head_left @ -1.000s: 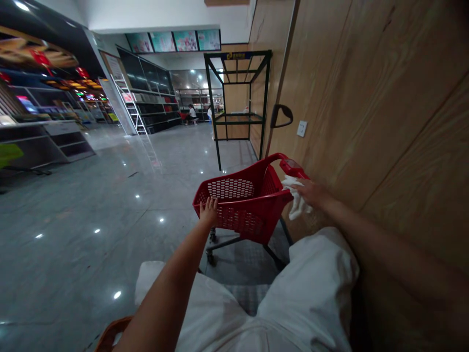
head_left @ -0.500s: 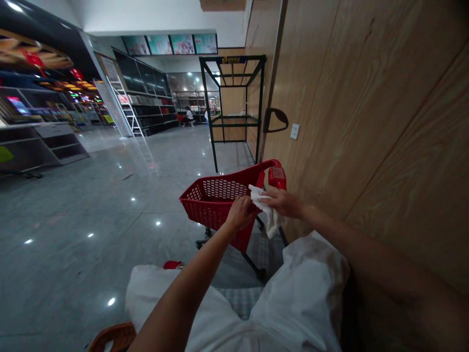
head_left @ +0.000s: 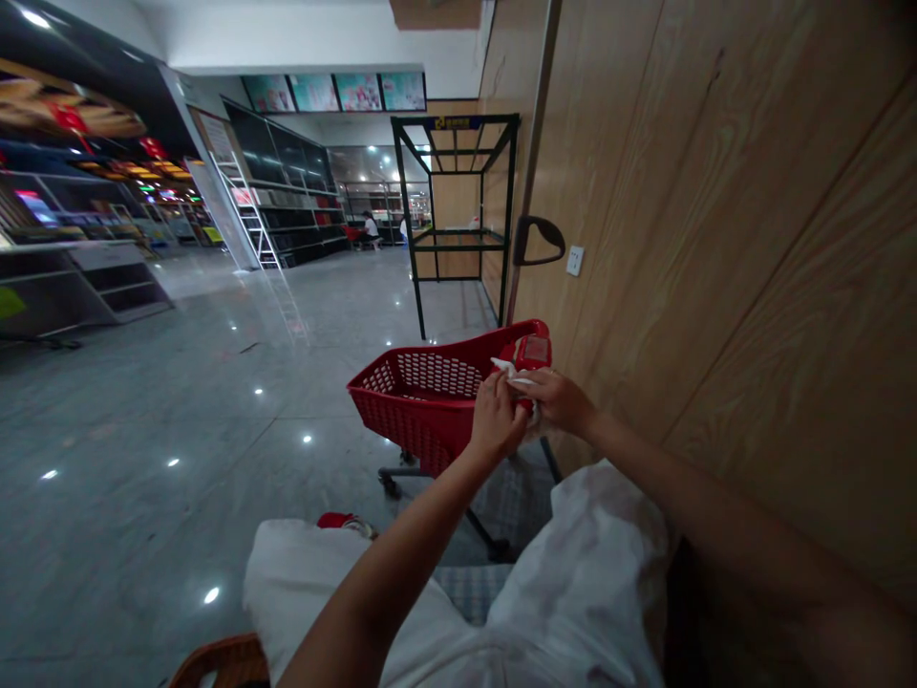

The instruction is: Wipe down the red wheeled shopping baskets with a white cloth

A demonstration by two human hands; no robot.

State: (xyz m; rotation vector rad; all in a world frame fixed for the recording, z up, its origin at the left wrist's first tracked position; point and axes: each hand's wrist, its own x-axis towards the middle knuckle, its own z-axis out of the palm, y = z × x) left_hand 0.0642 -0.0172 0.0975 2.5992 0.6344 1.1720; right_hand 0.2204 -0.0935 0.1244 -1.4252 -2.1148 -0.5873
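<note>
A small red plastic shopping cart (head_left: 422, 411) with a perforated basket stands on the floor before my knees. My left hand (head_left: 500, 416) has its fingers curled over the cart's near rim, close to the handle end. Right beside it, my right hand (head_left: 565, 399) is closed on a crumpled white cloth (head_left: 505, 367) and presses it against the cart's handle area. The red block on the handle (head_left: 534, 351) shows just above the cloth. Both hands hide part of the cloth and rim.
A wood-panelled wall (head_left: 716, 239) runs close along my right, with a leaning pole that has a black handle (head_left: 539, 241). A dark metal rack (head_left: 458, 239) stands beyond the cart. A ladder (head_left: 250, 215) and a seated person (head_left: 371, 227) are farther off.
My left hand has slid right along the cart's rim toward the right hand. The cloth is more bunched up, and the cart's handle block has turned and sits lower and further left.
</note>
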